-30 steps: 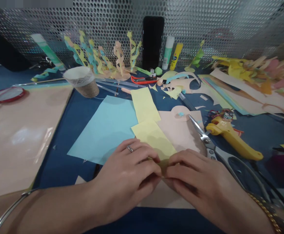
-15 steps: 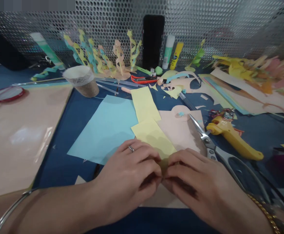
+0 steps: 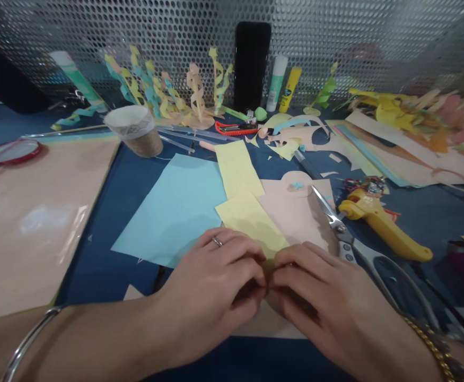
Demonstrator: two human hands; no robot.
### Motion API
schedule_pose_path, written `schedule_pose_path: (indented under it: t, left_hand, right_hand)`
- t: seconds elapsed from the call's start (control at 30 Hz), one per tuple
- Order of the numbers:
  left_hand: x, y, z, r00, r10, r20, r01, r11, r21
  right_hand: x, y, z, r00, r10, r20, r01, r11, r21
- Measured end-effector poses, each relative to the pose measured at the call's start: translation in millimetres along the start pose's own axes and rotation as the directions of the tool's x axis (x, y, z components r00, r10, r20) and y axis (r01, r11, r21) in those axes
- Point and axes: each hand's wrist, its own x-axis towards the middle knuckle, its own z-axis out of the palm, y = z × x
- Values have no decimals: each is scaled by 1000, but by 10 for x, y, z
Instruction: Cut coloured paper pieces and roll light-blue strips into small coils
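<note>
Side by side, my left hand [image 3: 219, 281] and my right hand [image 3: 323, 292] have their fingers curled together at the near end of a piece of yellow paper [image 3: 251, 217]. Both pinch its near edge; the fingertips almost meet and hide what lies between them. A second yellow paper piece [image 3: 237, 167] lies just beyond. To the left is a light blue sheet [image 3: 176, 207], partly under my left hand. Beneath my right hand is a pale pink sheet [image 3: 295, 212], on which a rounded pink cutout [image 3: 295, 183] rests. Open scissors [image 3: 345, 241] lie beside my right hand.
A yellow glue gun [image 3: 386, 225] lies right of the scissors. A paper cup [image 3: 138, 132], a red cutter [image 3: 236, 128], paper scraps and a phone [image 3: 251, 66] stand or lie farther back. Curled paper strips [image 3: 194, 90] and glue sticks [image 3: 277, 85] line the metal mesh [image 3: 315, 26].
Hardly anything differs. My hands stay pinched at the same paper edge, with only slight finger movement; the whole view has shifted a little.
</note>
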Motion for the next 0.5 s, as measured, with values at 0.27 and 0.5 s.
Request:
schedule_pose_path:
  t: [0.27, 0.5]
  left_hand:
    - [-7, 6, 16, 999, -38, -3, 38, 999, -10]
    - [-5, -3, 21, 1000, -12, 10, 11, 999, 33]
  right_hand:
    - [-30, -3, 15, 1000, 20, 5, -20, 1000, 24]
    - [-19, -19, 43, 997, 76, 33, -76, 997, -8]
